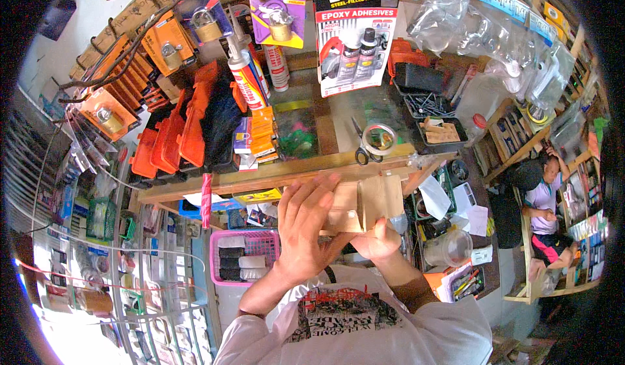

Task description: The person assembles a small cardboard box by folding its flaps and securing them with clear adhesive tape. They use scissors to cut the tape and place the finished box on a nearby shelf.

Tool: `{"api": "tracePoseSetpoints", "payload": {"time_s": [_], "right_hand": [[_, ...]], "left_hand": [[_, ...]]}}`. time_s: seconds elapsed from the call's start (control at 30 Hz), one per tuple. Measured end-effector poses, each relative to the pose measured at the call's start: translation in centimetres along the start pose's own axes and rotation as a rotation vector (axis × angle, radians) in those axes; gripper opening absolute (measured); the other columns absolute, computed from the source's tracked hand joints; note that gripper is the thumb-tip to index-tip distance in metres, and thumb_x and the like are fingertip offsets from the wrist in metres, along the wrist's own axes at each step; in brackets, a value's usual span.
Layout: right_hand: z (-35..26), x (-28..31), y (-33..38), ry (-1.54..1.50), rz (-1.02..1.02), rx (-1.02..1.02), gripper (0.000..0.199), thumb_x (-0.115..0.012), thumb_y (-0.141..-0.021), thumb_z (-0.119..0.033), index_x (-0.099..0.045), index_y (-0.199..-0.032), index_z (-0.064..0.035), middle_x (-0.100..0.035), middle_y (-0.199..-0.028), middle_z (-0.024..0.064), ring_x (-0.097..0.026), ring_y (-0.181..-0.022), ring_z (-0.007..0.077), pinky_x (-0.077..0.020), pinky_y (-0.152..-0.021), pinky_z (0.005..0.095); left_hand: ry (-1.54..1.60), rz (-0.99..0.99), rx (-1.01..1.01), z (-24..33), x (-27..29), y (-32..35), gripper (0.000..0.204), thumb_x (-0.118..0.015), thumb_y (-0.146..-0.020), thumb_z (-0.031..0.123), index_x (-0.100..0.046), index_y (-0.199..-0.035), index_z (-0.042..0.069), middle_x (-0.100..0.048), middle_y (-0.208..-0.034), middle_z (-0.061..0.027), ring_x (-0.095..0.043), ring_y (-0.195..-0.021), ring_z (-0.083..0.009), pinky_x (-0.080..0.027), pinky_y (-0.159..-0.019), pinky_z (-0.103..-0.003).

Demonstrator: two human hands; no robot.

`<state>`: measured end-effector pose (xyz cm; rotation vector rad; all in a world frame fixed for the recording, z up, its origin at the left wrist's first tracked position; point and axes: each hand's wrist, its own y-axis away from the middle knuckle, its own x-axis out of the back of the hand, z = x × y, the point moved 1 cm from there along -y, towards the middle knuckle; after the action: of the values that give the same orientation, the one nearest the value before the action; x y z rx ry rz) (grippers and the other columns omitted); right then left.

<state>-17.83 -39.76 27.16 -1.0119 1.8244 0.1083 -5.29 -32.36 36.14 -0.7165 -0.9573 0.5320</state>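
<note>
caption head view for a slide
Left hand and right hand hold brown cardboard near scissors and a tape roll.

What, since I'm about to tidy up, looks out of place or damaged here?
Loose white papers at the right lie askew, at different angles. The held brown cardboard has a small pale spot; I can't tell whether it's damage. No clear spill shows.

The head view looks steeply down and forward from the wearer's head, so the shirt front (361, 310) fills the lower edge while the left hand (303, 225) and right hand (379, 238) sit close below the lens, near mid-frame. Beyond them a wooden ledge (273, 175) crosses the view, and a seated person (543, 199) appears much farther off, toward the right rim, where fisheye bending perhaps distorts the true bearing.
</note>
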Motion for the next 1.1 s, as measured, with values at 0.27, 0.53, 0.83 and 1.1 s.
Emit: {"api": "tracePoseSetpoints", "payload": {"time_s": [0.27, 0.53, 0.83, 1.1], "right_hand": [[-0.7, -0.7, 0.3, 0.009, 0.007, -0.025, 0.091, -0.07, -0.089, -0.041, -0.02, -0.156, -0.0051, -0.036, -0.155, 0.0126, -0.038, -0.143, 0.0315, -0.0309, -0.116, 0.0516], [-0.6, -0.2, 0.6, 0.092, -0.011, -0.059, 0.087, -0.065, -0.092, -0.046, -0.021, -0.156, -0.0063, -0.038, -0.155, 0.0126, -0.038, -0.142, 0.0318, -0.0311, -0.116, 0.0516], [-1.2, -1.8, -1.0, -0.065, 0.074, -0.041, 0.087, -0.069, -0.089, -0.044, -0.025, -0.154, -0.0057, -0.042, -0.151, 0.0138, -0.044, -0.138, 0.0329, -0.0361, -0.113, 0.0517], [-0.7, -0.2, -1.1, -0.138, 0.075, -0.07, 0.077, -0.062, -0.094, -0.042, -0.029, -0.153, -0.0049, -0.045, -0.149, 0.0134, -0.044, -0.138, 0.0326, -0.0349, -0.114, 0.0505]], "left_hand": [[-0.089, 0.008, -0.193, -0.6, -0.7, 0.8, 0.064, -0.084, -0.07, 0.032, -0.059, -0.128, 0.016, -0.057, -0.135, -0.019, -0.057, -0.117, -0.04, -0.042, -0.1, -0.054], [-0.101, -0.071, -0.144, -0.3, 0.2, 0.7, 0.072, -0.086, -0.069, 0.03, -0.056, -0.133, 0.016, -0.056, -0.136, -0.0192, -0.054, -0.121, -0.0398, -0.042, -0.099, -0.053], [-0.087, -0.095, -0.013, 0.7, 0.6, -0.1, 0.069, -0.085, -0.07, 0.032, -0.06, -0.131, 0.012, -0.054, -0.141, -0.0188, -0.053, -0.122, -0.0392, -0.039, -0.103, -0.051], [-0.07, -0.211, -0.056, -0.5, 0.1, -0.1, 0.063, -0.082, -0.075, 0.028, -0.061, -0.133, 0.013, -0.051, -0.142, -0.0205, -0.05, -0.122, -0.042, -0.04, -0.102, -0.053]]}}
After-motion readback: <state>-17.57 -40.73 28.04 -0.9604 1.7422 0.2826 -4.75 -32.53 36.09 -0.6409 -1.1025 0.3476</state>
